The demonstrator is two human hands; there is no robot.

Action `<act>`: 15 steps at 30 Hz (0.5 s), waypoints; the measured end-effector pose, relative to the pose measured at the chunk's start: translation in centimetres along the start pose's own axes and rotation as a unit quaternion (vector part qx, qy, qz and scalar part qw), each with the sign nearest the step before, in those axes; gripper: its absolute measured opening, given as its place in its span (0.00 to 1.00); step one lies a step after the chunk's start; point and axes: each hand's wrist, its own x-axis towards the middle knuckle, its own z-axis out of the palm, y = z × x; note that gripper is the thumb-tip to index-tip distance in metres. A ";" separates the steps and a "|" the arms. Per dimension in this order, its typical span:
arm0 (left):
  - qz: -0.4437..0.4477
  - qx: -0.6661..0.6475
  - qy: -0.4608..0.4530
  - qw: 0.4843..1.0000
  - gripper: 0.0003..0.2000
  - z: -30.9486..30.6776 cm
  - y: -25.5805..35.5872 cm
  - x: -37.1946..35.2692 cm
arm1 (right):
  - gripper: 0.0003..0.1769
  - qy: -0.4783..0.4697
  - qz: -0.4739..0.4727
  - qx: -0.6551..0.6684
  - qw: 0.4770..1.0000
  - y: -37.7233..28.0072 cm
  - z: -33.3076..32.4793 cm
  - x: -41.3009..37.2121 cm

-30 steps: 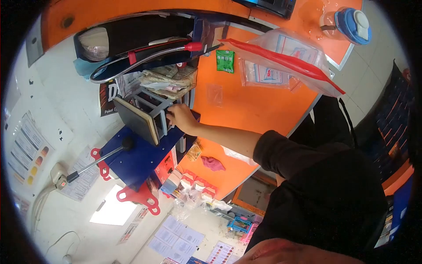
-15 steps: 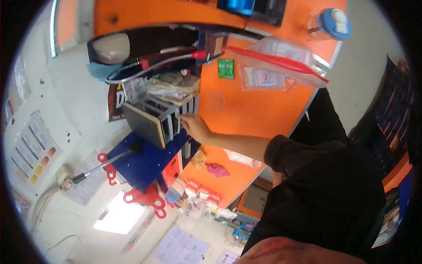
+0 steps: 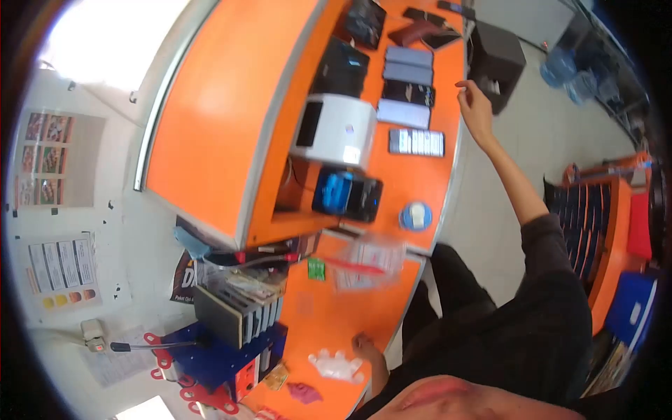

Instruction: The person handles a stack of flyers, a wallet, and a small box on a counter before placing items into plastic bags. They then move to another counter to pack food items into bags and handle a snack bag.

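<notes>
My right hand (image 3: 477, 115) is raised beside the counter edge, near a row of several phones (image 3: 416, 142), its fingers apart and nothing visible in them. My left hand (image 3: 369, 350) is low over the orange desk (image 3: 315, 315), near a crumpled clear plastic bag (image 3: 336, 366); its fingers are blurred and dark. Upright grey dividers or books (image 3: 222, 313) stand on a blue stand (image 3: 203, 353) against the wall side, with neither hand touching them.
A white device (image 3: 343, 131) and a blue-black device (image 3: 348, 194) stand on the counter. Near them are a blue-lidded container (image 3: 416, 216), a plastic packet with a red strip (image 3: 369, 262), a green packet (image 3: 316, 269) and a pink cloth-like item (image 3: 304, 393).
My right hand has left the grey dividers and moved up and right, towards the phones. The view has shifted, bringing the phones and white device into sight.
</notes>
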 end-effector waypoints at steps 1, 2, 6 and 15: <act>0.004 -0.053 0.046 0.998 0.06 0.5 -0.6 -0.2 | 0.12 -0.023 -0.005 -0.071 0.997 4.8 2.9 3.8; 0.039 -0.058 0.039 0.997 0.06 -0.1 -2.4 0.3 | 0.13 -0.025 0.065 -0.046 0.997 9.9 7.0 7.2; 0.091 0.110 0.099 0.985 0.09 2.0 2.3 -3.6 | 0.17 -0.087 0.221 -0.094 0.967 16.7 18.9 19.7; 0.005 0.315 0.369 0.875 0.11 -0.9 7.1 -13.0 | 0.18 -0.254 -0.054 -0.424 0.868 26.0 34.9 31.7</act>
